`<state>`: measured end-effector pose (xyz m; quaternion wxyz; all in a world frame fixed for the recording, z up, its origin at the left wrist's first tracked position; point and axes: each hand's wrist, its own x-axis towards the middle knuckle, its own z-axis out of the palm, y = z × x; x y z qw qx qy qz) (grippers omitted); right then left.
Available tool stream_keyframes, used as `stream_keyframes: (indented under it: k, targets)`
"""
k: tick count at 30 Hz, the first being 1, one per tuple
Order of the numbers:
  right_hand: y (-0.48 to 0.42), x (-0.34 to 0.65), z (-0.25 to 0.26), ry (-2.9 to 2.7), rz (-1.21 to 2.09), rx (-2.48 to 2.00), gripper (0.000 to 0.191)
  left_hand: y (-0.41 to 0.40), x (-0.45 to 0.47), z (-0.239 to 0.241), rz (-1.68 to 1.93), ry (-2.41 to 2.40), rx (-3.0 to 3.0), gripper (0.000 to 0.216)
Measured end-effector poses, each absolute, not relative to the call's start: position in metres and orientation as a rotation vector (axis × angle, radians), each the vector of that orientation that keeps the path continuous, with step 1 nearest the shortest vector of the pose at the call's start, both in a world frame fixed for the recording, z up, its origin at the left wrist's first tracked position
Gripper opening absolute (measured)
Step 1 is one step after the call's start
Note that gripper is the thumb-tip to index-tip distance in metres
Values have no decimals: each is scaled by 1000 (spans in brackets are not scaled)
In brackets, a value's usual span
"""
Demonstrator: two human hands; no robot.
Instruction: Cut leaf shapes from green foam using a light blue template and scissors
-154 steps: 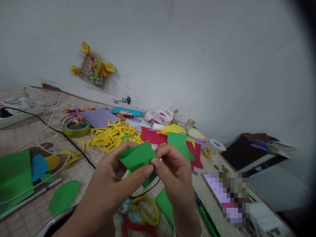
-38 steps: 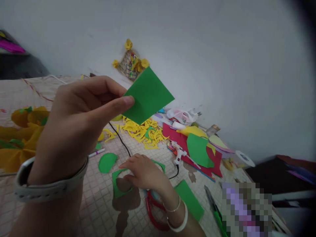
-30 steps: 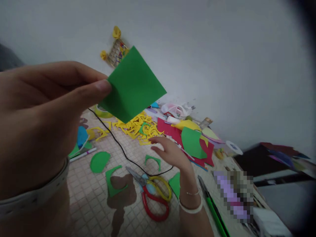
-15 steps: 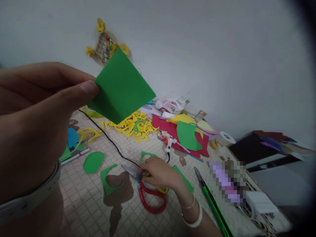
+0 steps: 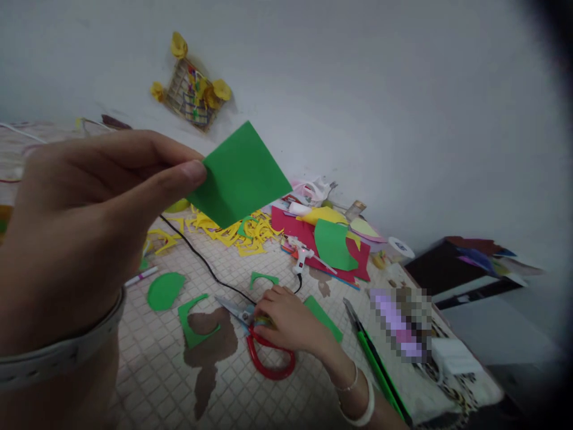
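Paper is held up in the left hand (image 5: 89, 221): a flat green paper square (image 5: 239, 176) is pinched at one corner between the thumb and the closed fingers, and it is raised high above and to the left of the red-and-yellow-handled scissors (image 5: 268, 365), in front of the pale wall (image 5: 380, 89). A white band is worn on that wrist. The scissors are laid on the tile-patterned surface (image 5: 156, 370), blades pointed left. The right hand (image 5: 286, 313) is rested on their handles with the fingers curled over the yellow loop; whether the loop is fully gripped cannot be told. Two bangles are worn on that wrist.

Just left of the scissors a green paper offcut with a round bite (image 5: 192, 316) is seen, and further left a green paper half-disc (image 5: 165, 289). A black cable (image 5: 197, 257) is run behind the scissors to a white glue gun (image 5: 302, 254). Beyond the scissors, a heap of yellow paper trimmings (image 5: 224, 230) and a red paper sheet (image 5: 286, 220) topped by a green leaf-shaped cutout (image 5: 332, 243) are spread. To the right of the scissors a long green-and-black tool (image 5: 376, 370) is laid.

Far above the scissors, a small woven basket (image 5: 185, 101) is fixed to the wall; yellow paper flowers (image 5: 179, 45) are set at its corners and small coloured pieces are seen inside it.
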<state>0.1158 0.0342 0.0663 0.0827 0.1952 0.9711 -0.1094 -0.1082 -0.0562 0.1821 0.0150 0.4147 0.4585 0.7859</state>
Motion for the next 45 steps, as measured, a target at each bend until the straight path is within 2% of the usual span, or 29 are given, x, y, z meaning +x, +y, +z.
stream_keyframes:
  k: [7,10,15,19,24,30,35,38,41,45]
  targets:
    - [39,94,54,2806,-207,804,13,-62,-95,183,2412,1399,1426,14]
    - [42,89,51,2735,-200,877,17,-62,-96,182,2353,1402,1453,13]
    - [48,85,47,2668,-352,882,21,-61,-95,185,2168,1427,1470,9]
    - [53,84,46,2783,-551,881,14,-58,-96,188,1849,1595,1538,15]
    - [63,99,92,3165,-863,994,13,-43,-103,181,1623,1822,1726,18]
    - [63,109,157,3535,-1238,869,4,-35,-97,175,1243,1944,1873,23]
    - [55,90,157,3788,-909,654,16,-36,-90,174,1214,1742,1921,20]
    - [54,86,152,3748,-1187,711,15,-35,-88,171,1251,1666,1905,18]
    - [55,88,151,3595,-1550,743,23,-36,-87,171,1293,1627,1872,16]
    - [60,94,154,3621,-1835,841,48,-39,-86,176,1414,1616,1739,14]
